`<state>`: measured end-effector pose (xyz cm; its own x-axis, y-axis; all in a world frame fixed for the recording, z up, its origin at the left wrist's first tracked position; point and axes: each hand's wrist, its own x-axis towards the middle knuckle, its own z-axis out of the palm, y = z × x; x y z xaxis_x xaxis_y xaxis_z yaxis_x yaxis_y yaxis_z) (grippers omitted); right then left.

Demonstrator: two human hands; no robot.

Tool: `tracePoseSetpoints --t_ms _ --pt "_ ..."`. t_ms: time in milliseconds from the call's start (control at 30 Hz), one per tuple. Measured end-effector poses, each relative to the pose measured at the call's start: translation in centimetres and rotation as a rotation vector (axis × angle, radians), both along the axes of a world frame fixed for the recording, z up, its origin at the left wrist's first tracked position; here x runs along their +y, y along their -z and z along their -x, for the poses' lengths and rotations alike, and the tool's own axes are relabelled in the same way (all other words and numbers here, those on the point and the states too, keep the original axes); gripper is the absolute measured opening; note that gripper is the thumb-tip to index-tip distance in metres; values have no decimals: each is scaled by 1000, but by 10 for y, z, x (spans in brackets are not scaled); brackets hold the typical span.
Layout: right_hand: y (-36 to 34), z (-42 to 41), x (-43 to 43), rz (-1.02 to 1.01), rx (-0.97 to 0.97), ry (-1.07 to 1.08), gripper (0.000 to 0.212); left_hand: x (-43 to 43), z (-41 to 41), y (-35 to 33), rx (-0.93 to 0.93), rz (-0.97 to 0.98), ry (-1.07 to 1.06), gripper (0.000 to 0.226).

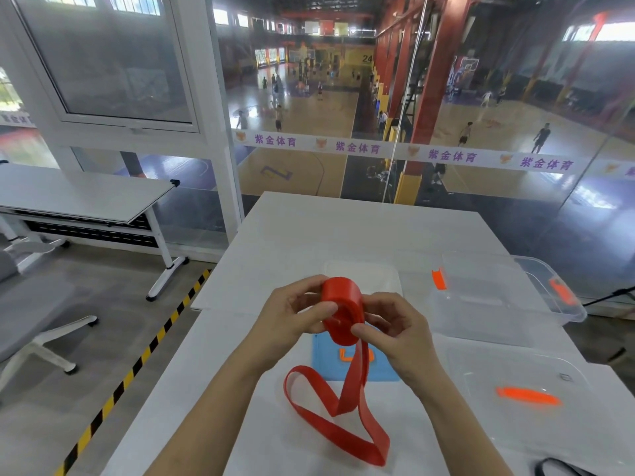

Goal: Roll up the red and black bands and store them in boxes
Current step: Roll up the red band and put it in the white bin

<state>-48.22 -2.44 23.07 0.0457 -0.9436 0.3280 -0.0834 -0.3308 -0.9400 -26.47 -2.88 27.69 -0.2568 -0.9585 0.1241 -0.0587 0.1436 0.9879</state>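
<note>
Your left grip (288,314) and right grip (398,334) both pinch the partly wound red band (343,302) above the counter's (309,228) middle. Its loose tail (336,419) trails toward the near edge. The black band (558,467), at the near right corner, is not yet rolled, and neither band is boxed.

White tables (343,228), grey chair (31,314), glass wall (481,97) over a basketball court (309,115).
</note>
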Motion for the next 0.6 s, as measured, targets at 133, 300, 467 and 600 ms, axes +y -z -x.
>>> tracePoseSetpoints --t_ms 133,300,467,600 --pt "-7 5 -2 33 45 33 33 -2 -6 -4 -75 -40 51 33" --pt "-22 13 -4 94 231 -16 35 -13 -17 -22 -419 -5 109 46" --pt "-34 16 -9 153 328 -20 32 -18 -9 -46 -534 -2 151 59" --pt "-37 15 -8 158 284 -14 30 -16 -5 -48 -509 85 119 36"
